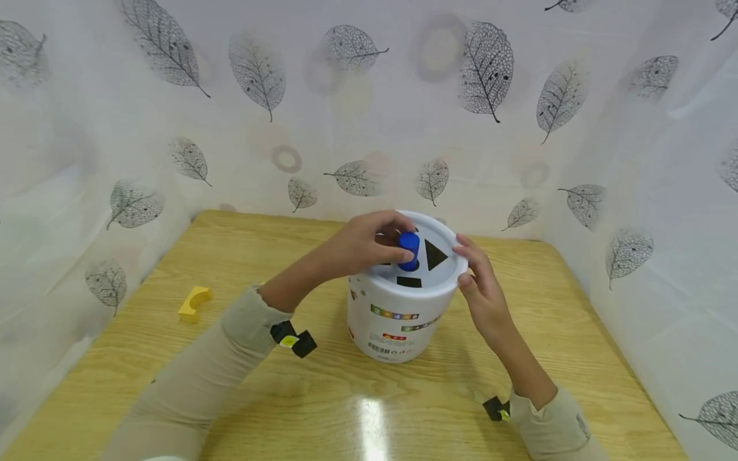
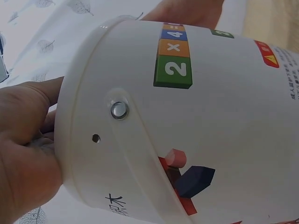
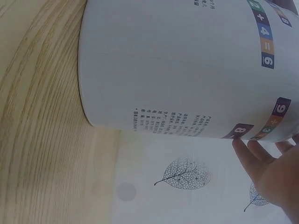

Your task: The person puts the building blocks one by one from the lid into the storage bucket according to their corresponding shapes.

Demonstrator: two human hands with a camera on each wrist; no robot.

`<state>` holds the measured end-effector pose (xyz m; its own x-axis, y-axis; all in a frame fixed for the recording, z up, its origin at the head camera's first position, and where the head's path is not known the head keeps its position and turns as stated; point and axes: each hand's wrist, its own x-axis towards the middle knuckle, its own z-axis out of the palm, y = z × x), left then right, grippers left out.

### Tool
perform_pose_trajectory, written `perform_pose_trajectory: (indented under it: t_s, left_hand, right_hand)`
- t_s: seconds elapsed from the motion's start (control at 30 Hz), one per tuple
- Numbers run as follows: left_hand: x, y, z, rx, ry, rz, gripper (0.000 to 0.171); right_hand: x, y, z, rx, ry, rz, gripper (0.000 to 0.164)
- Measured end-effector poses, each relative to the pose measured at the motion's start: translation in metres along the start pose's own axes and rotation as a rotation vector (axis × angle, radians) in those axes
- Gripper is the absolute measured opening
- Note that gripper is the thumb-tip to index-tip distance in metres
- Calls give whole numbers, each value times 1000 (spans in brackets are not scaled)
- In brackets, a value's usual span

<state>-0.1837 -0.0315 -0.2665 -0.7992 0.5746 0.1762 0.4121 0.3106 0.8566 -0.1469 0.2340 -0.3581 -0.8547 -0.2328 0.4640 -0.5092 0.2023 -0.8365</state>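
Observation:
A white bucket (image 1: 375, 291) stands upright on the table, printed with number blocks. Its recessed lid (image 1: 431, 229) has dark cut-out shapes, among them a triangle and a rectangle. From the left, my left hand (image 1: 366, 245) reaches over the lid and pinches a blue cylinder block (image 1: 409, 242) between thumb and fingers. The block is upright at a dark hole; whether its lower end is inside cannot be seen. On the right side, my right hand (image 1: 486, 296) touches the rim with its fingertips. In the right wrist view its fingers (image 3: 247, 156) lie against the bucket's side.
A yellow arch-shaped block (image 1: 194, 304) lies on the wooden table (image 1: 300, 403), left of the bucket. A pale sheet (image 1: 380, 115) printed with leaves surrounds the table at the back and both sides. A handle strap (image 2: 140, 158) hangs along the bucket's side.

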Motion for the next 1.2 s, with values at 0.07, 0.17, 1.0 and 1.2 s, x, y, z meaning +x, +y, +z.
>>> perform_pose_trajectory:
  t_s: [0.07,0.17,1.0,1.2]
  left_hand:
    - [-1,1,-1,8,-4,2,39]
    - [-2,2,-1,14,-19,5,40]
    - [-53,-27,-42,4,139,33,34]
    - [-94,-55,-64,58,252,-48,34]
  right_hand:
    - [0,0,1,-3,5,-3,48]
    - [0,-1,1,-4,5,-1,46]
    - [0,-3,0,-28,13,-13,40]
    - [0,-3,1,-18,10,-17,40]
